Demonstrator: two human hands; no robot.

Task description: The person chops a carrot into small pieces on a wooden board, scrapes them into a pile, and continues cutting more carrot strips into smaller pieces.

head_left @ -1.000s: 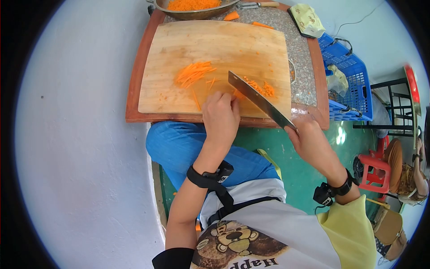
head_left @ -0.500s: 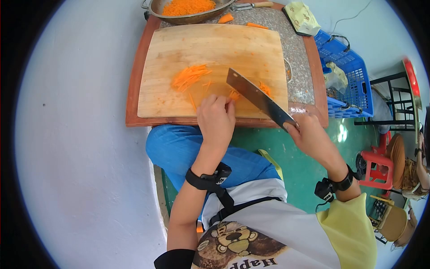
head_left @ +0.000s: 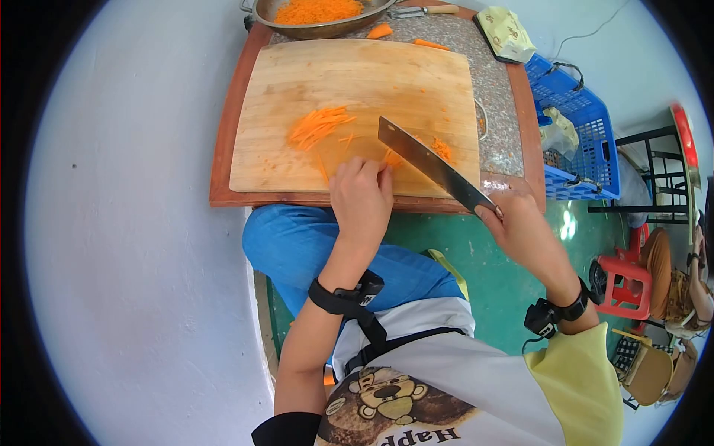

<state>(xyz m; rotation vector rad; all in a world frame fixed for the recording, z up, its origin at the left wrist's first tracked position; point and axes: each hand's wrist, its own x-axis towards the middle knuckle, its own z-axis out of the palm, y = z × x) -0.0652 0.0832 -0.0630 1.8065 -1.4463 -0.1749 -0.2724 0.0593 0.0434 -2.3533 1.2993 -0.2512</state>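
My right hand (head_left: 520,223) is wrapped round the handle of a cleaver (head_left: 435,165), its dark blade slanting over the front right of the wooden cutting board (head_left: 297,74). My left hand (head_left: 361,195) rests at the board's near edge with its fingers curled down on carrot strips (head_left: 393,157), whose ends show between the fingertips and the blade. Most of that bunch is hidden by the fingers. Left of the blade lies a pile of carrot strips (head_left: 320,128), with a few loose ones near it. Finely chopped carrot (head_left: 442,149) sits on the blade's right side.
Behind the board stand a metal bowl (head_left: 327,30) of chopped carrot, carrot pieces (head_left: 380,30) and a wooden-handled tool (head_left: 424,10). A tissue pack (head_left: 506,33) is at the back right corner. Blue baskets (head_left: 595,123) and a red stool (head_left: 625,286) are to the right, where another person (head_left: 680,297) sits.
The view has shifted slightly. Both hands and the cleaver keep nearly the same places on the board, and the left fingers stay on the carrot strips.
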